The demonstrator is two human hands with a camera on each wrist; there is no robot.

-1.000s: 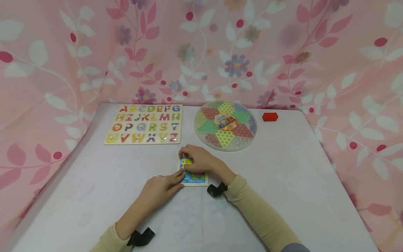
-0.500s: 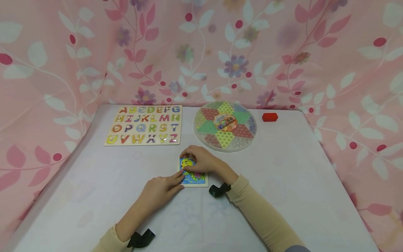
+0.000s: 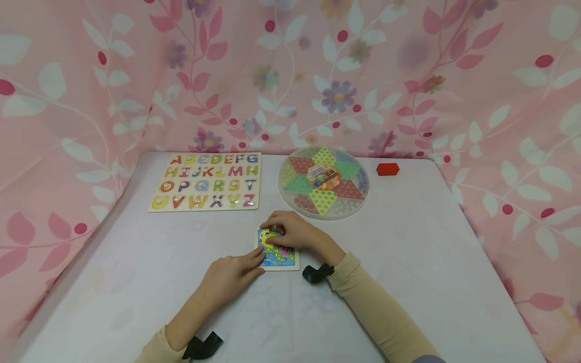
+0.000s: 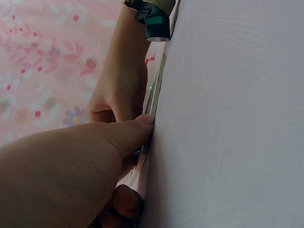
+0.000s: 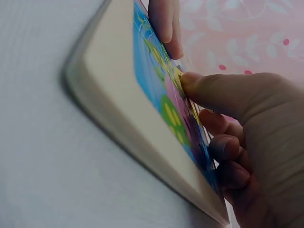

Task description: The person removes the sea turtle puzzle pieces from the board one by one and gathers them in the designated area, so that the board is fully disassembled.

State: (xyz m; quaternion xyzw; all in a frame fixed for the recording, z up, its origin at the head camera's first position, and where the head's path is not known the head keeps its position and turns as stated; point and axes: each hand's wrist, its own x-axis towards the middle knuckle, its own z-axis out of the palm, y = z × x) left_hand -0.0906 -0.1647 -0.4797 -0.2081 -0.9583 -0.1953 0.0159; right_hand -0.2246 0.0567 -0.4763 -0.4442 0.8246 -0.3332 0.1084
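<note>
A small square jigsaw puzzle point(image 3: 283, 261) with a pale frame and a blue, yellow and green picture lies on the table. My left hand point(image 3: 230, 275) holds its lower left corner, the fingers over the left side and the thumb point(image 4: 135, 130) against the near edge. From the right, my right hand point(image 3: 294, 231) reaches over the puzzle. Its thumb point(image 5: 204, 88) and curled fingers pinch at a yellow puzzle piece point(image 3: 265, 237) in the upper left. In the right wrist view the thumb tip touches the picture surface; part of the picture is hidden under the hand.
Behind the hands lie a wooden alphabet board point(image 3: 206, 182) on the left and a round Chinese checkers board point(image 3: 292, 199) in the middle. A red block point(image 3: 388, 169) sits at the back right. Pink floral cloth point(image 3: 290, 75) hangs around the white table point(image 3: 408, 262).
My right hand has shifted slightly to the right and its fingers have drawn back a little, uncovering more of the yellow picture. The left hand stays on the corner.
</note>
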